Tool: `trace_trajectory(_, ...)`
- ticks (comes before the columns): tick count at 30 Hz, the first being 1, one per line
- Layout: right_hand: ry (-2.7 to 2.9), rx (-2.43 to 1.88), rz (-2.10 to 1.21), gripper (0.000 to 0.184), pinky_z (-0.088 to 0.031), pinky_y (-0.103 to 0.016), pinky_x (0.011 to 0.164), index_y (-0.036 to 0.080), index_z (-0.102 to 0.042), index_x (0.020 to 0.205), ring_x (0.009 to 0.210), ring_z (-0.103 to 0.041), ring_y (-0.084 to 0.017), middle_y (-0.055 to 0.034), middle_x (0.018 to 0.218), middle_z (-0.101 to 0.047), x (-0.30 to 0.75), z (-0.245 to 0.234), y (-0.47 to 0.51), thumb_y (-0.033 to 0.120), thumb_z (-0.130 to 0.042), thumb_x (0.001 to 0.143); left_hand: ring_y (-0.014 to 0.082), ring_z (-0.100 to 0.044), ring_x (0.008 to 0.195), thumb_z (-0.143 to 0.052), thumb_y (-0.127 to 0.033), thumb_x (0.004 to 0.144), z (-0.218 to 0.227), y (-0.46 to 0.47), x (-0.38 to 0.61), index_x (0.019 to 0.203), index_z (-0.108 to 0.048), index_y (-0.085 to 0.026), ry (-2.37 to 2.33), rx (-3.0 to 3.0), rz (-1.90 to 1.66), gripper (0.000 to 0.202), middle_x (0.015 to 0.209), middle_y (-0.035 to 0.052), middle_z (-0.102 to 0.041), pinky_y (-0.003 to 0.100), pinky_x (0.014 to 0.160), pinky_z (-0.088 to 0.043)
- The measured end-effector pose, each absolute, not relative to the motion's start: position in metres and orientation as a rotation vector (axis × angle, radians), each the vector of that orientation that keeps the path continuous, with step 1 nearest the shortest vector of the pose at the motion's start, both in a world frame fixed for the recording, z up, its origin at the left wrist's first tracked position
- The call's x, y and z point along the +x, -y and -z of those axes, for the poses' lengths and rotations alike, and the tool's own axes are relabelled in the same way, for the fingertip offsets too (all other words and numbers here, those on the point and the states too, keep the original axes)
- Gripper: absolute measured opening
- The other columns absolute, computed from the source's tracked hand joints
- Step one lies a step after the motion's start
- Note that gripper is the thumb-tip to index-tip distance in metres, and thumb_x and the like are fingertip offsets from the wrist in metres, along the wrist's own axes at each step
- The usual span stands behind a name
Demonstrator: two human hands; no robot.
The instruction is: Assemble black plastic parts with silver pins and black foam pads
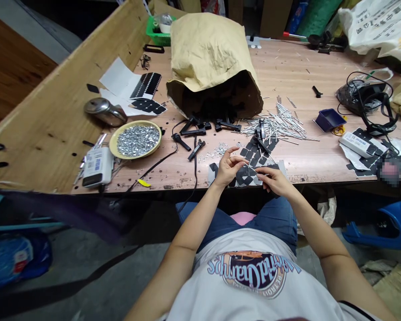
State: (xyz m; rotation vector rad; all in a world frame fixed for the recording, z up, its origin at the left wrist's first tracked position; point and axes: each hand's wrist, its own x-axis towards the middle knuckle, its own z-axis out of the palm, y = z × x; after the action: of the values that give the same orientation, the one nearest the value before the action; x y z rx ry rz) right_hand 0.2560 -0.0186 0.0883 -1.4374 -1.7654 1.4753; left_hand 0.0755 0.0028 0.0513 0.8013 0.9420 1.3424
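Note:
My left hand (230, 167) pinches a thin metal rod (251, 168) between thumb and fingertips near the table's front edge. Closed on the rod's other side is my right hand (274, 179); whether a second rod is there I cannot make out. Below both hands lies a sheet of black adhesive pads (243, 179). Just beyond them rests a black plastic clamp-like part (260, 133). A loose pile of thin metal rods (284, 122) spreads behind it. Small metal nuts or washers (220, 149) are scattered left of the pile.
A large paper sack (207, 49) lies with its mouth toward me, black parts spilling out. To the left stand a yellow bowl (112, 145) of small metal pieces and a white device (98, 167). A dark blue box (329, 120) sits right. A black cable (167, 157) crosses the table.

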Motion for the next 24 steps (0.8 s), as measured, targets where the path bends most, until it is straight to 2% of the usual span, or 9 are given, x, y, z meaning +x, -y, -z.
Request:
trace_trajectory(5, 1.455, -1.293, -1.742, 0.042, -0.038, -0.017, 0.036, 0.016, -0.066, 0.097, 0.044, -0.047, -0.005, 0.0032, 0.065, -0.054, 0.258, -0.085, 0.024, 0.047, -0.067, 0.069, 0.0158, -0.070, 0.073, -0.079, -0.017, 0.060, -0.055, 0.003, 0.073, 0.118, -0.052, -0.021, -0.916, 0.800, -1.279, 0.064, 0.064, -0.0017, -0.069, 0.025, 0.077, -0.051)
trace_trajectory(12, 1.279, -1.223, -1.835, 0.041, -0.036, -0.017, 0.034, 0.018, -0.065, 0.094, 0.042, -0.046, -0.004, 0.0045, 0.064, -0.056, 0.258, -0.083, 0.034, 0.046, -0.072, 0.065, 0.0161, -0.070, 0.071, -0.079, -0.024, 0.063, -0.054, 0.007, 0.078, 0.122, -0.051, -0.023, -0.888, 0.812, -1.282, 0.066, 0.066, -0.0001, -0.071, 0.024, 0.073, -0.052)
trace_trajectory(16, 1.261, -1.232, -1.795, 0.044, -0.035, -0.017, 0.034, 0.018, -0.064, 0.095, 0.042, -0.047, -0.004, 0.0047, 0.064, -0.055, 0.256, -0.078, 0.038, 0.047, -0.072, 0.064, 0.0151, -0.069, 0.065, -0.082, -0.030, 0.059, -0.055, 0.007, 0.081, 0.120, -0.053, -0.023, -0.875, 0.829, -1.304, 0.068, 0.067, 0.0000, -0.071, 0.024, 0.069, -0.052)
trace_trajectory(20, 1.321, -1.282, -1.713, 0.048, -0.037, -0.019, 0.036, 0.018, -0.063, 0.100, 0.043, -0.046, -0.006, 0.0027, 0.067, -0.056, 0.258, -0.073, 0.043, 0.053, -0.068, 0.066, 0.0129, -0.067, 0.062, -0.083, -0.031, 0.057, -0.051, 0.006, 0.084, 0.126, -0.048, -0.024, -0.880, 0.838, -1.299, 0.077, 0.073, 0.0008, -0.071, 0.022, 0.065, -0.051)
trace_trajectory(22, 1.405, -1.407, -1.585, 0.048, -0.040, -0.021, 0.038, 0.018, -0.063, 0.105, 0.045, -0.048, -0.008, 0.0012, 0.068, -0.057, 0.266, -0.072, 0.044, 0.054, -0.061, 0.073, 0.0120, -0.067, 0.063, -0.082, -0.031, 0.059, -0.045, 0.006, 0.084, 0.129, -0.046, -0.024, -0.876, 0.832, -1.311, 0.078, 0.081, 0.0021, -0.071, 0.022, 0.064, -0.050)
trace_trajectory(24, 1.552, -1.630, -1.315, 0.041, -0.044, -0.024, 0.045, 0.018, -0.062, 0.110, 0.051, -0.052, -0.011, -0.0016, 0.073, -0.058, 0.276, -0.072, 0.045, 0.046, -0.053, 0.082, 0.0111, -0.066, 0.065, -0.079, -0.032, 0.064, -0.036, 0.005, 0.081, 0.127, -0.047, -0.024, -0.902, 0.826, -1.359, 0.071, 0.087, 0.0028, -0.070, 0.022, 0.063, -0.049)
